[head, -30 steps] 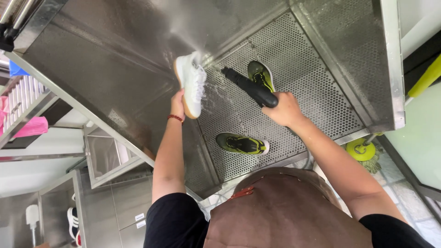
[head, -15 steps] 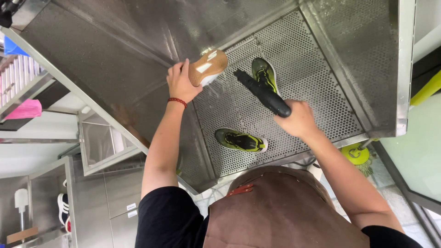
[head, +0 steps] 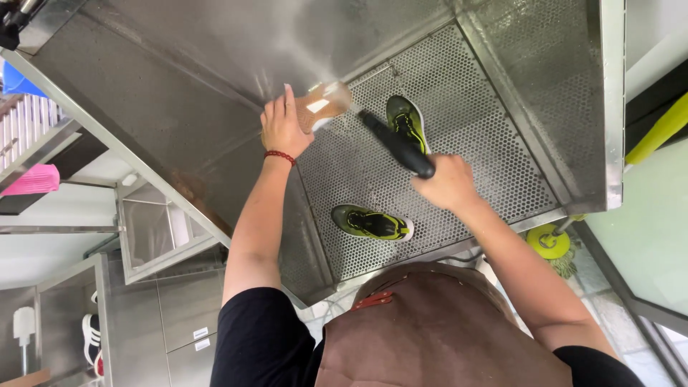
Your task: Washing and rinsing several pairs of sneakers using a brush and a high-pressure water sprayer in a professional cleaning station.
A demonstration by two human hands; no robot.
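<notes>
Left hand (head: 283,129) grips a shoe (head: 324,105), sole up, over the perforated basin (head: 487,158). Right hand (head: 448,183) is closed on a black sprayer (head: 396,142) aimed at the sole.

Three shoes show in the wash basin: one held up at 12 o'clock (head: 324,105), one green shoe at 1 o'clock (head: 406,120), one green shoe at centre (head: 371,222). One black spray gun (head: 396,143). Two hands: left hand (head: 284,127), right hand (head: 448,182). One more shoe at 8 o'clock (head: 90,340).
</notes>
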